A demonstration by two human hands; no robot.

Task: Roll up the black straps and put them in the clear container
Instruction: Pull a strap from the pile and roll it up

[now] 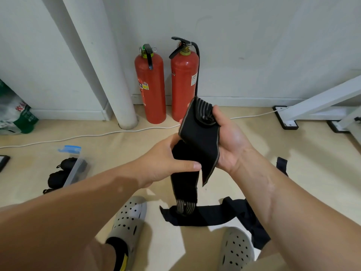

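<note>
— What do we see, biggest first?

— The floor (117, 149) carries everything. At its far edge, against the wall, two red fire extinguishers (149, 85) stand side by side, and a white cable (78, 136) runs along the floor in front of them.

— And the straps?

— Loose straps (207, 214) lie spread near the front edge of the floor, by the grey slippers (127, 218). Above them we see one black strap (199, 137) held up in the air. Its striped lower end hangs just over the loose ones, and we cannot tell whether it touches them.

— The container?

— The clear container (75, 170) sits toward the left edge of the floor, well apart from the hands. Rolled straps (56, 178) lie at it, but we cannot tell which are inside.

— The hands?

— The right hand (228, 139) grips the folded upper end of the black strap, with its thumb up by the striped tip. The left hand (166, 161) closes round the strap lower down, its thumb across the front.
</note>
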